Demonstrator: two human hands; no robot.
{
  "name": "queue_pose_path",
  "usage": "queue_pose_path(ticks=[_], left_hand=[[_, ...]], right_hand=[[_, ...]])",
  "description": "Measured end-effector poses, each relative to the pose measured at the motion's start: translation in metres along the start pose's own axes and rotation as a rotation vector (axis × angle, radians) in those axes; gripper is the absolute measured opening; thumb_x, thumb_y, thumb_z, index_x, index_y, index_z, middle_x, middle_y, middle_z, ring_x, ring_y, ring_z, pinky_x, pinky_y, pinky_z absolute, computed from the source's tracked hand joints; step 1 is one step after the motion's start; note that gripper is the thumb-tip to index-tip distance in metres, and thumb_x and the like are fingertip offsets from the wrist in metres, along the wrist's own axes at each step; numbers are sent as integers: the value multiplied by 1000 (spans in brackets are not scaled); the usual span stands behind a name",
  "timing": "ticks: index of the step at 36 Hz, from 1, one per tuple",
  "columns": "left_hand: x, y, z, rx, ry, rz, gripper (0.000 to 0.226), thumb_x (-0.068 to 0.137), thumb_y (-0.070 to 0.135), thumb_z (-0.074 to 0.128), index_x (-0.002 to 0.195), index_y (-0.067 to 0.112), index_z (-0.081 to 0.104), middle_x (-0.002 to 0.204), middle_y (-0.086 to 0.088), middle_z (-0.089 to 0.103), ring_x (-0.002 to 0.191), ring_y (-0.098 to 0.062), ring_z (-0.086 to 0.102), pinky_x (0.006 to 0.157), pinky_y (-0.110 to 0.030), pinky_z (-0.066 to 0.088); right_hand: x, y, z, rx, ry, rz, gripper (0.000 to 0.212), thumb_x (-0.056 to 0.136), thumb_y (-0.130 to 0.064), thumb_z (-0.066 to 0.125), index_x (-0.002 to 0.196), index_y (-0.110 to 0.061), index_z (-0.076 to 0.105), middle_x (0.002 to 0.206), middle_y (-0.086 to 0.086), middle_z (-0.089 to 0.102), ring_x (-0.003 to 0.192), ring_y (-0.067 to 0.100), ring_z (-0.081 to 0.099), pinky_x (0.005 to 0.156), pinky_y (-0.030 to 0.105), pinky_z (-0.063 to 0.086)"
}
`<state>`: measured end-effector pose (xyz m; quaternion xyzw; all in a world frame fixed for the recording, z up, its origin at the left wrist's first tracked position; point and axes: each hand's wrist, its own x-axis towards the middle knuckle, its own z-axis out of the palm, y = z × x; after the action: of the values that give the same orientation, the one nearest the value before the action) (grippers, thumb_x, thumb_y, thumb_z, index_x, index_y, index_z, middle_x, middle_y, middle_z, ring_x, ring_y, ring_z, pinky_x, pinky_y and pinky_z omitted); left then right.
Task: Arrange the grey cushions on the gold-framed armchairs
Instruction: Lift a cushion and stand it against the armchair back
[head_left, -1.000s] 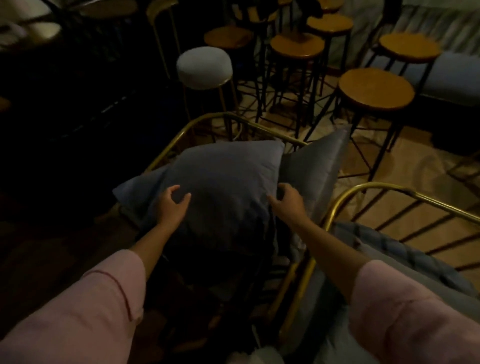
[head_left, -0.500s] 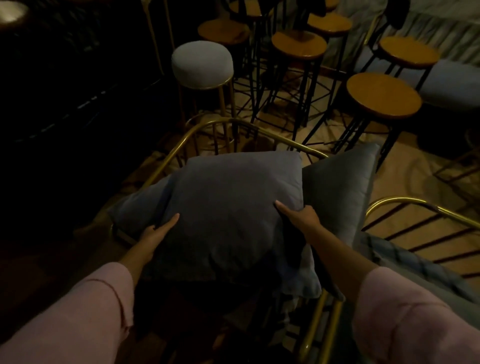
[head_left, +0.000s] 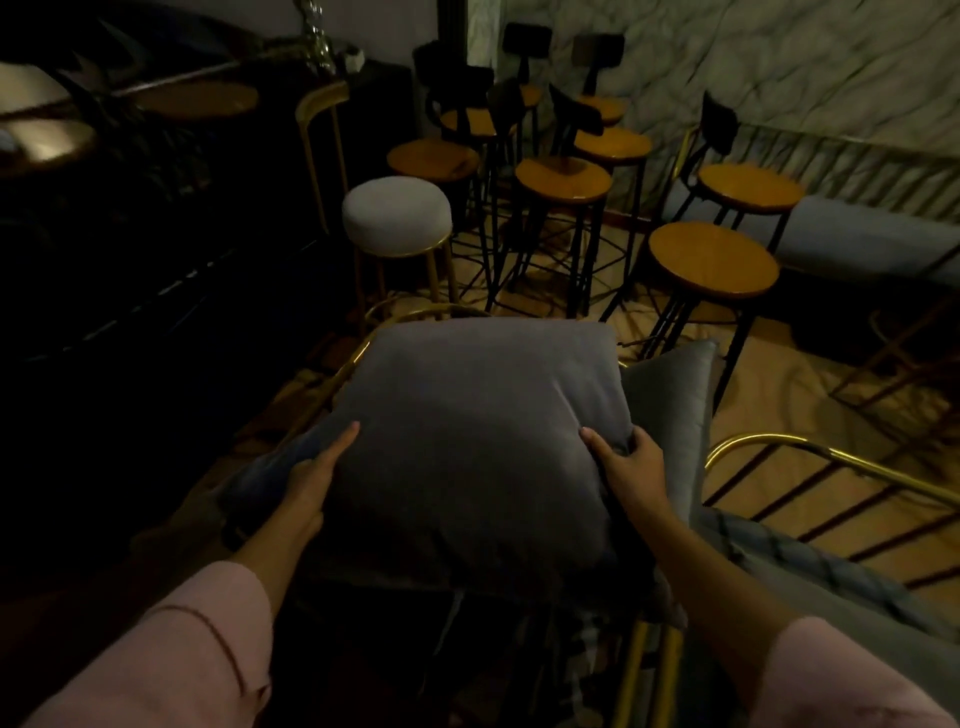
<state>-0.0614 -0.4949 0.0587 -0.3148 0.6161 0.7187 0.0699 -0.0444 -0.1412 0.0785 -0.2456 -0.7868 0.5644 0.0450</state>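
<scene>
A large square grey cushion (head_left: 483, 431) fills the middle of the head view, held up in front of me over a gold-framed armchair (head_left: 358, 353). My left hand (head_left: 317, 473) grips its left edge, thumb on the front face. My right hand (head_left: 631, 467) pinches its right edge, creasing the fabric. A second grey cushion (head_left: 675, 415) stands upright just behind on the right, and a third one (head_left: 265, 467) pokes out at the left behind my left hand. Another gold-framed armchair (head_left: 810, 452) with a grey quilted seat pad (head_left: 810, 566) is at the lower right.
A white padded stool (head_left: 397, 215) on gold legs stands just beyond the armchair. Several round wooden bar stools (head_left: 714, 260) on black legs crowd the floor behind. A grey bench (head_left: 862, 239) runs along the right wall. The left side is dark furniture.
The front cushion has come up and toward me and now hides more of the chair's frame. My hands moved from its face to its two side edges and took hold.
</scene>
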Motion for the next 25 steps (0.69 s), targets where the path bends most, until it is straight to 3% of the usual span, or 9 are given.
queue_pose_path(ticks=[4, 7, 10, 12, 16, 18, 21, 23, 25], left_hand=[[-40, 36, 34, -82, -85, 135, 65, 94, 55, 43, 142, 13, 44, 139, -3, 50, 132, -19, 44, 107, -31, 35], [-54, 56, 54, -42, -160, 133, 91, 75, 84, 34, 142, 22, 43, 146, -5, 49, 134, -27, 46, 112, -43, 36], [-58, 77, 75, -48, -369, 179, 77, 82, 79, 34, 130, 23, 55, 126, -9, 63, 112, -26, 60, 95, -38, 47], [-59, 90, 95, 9, -438, 154, 89, 69, 86, 48, 137, 27, 52, 139, -7, 57, 120, -26, 59, 104, -46, 44], [-74, 106, 151, 60, -523, 247, 75, 69, 77, 63, 125, 27, 63, 124, 0, 69, 114, -25, 65, 101, -53, 48], [-97, 105, 192, 94, -569, 267, 47, 87, 61, 54, 110, 23, 69, 109, 0, 75, 90, -19, 73, 79, -43, 57], [-119, 89, 243, 89, -633, 263, 34, 93, 48, 50, 102, 20, 68, 98, 2, 77, 89, -22, 72, 65, -28, 53], [-129, 82, 273, 103, -701, 249, 47, 85, 56, 59, 113, 19, 67, 109, -1, 75, 102, -28, 69, 77, -33, 54], [-133, 75, 307, 128, -780, 250, 79, 66, 69, 71, 129, 23, 61, 129, -4, 66, 122, -29, 60, 100, -44, 49]], right_hand=[[-10, -25, -35, 162, 111, -117, 59, 84, -53, 65, 131, -19, 54, 118, 1, 64, 105, 16, 63, 86, 34, 53], [-8, -44, -74, 338, 176, -139, 54, 84, -57, 63, 120, -18, 57, 113, 3, 66, 100, 17, 65, 75, 30, 53], [-9, -63, -120, 445, 231, -166, 59, 79, -69, 59, 100, -15, 65, 91, 1, 67, 79, 11, 65, 67, 29, 50], [-11, -70, -152, 462, 258, -184, 44, 89, -60, 53, 86, -18, 64, 81, 0, 65, 70, 6, 63, 68, 32, 49], [-10, -62, -213, 434, 170, -141, 68, 77, -79, 50, 111, -23, 69, 109, 2, 73, 98, 18, 69, 86, 40, 54], [-9, -49, -241, 430, 156, -135, 78, 75, -77, 58, 130, -22, 58, 127, 2, 66, 106, 18, 66, 87, 41, 54], [-17, -29, -281, 432, 231, -84, 89, 75, -70, 63, 146, -22, 39, 133, -3, 56, 106, 14, 60, 77, 30, 50], [-22, -12, -312, 478, 295, -34, 93, 72, -65, 66, 148, -19, 36, 125, -3, 56, 98, 11, 59, 73, 28, 48], [-26, 5, -344, 476, 365, 30, 96, 71, -66, 69, 148, -23, 32, 137, 4, 51, 111, 22, 58, 87, 39, 51]])
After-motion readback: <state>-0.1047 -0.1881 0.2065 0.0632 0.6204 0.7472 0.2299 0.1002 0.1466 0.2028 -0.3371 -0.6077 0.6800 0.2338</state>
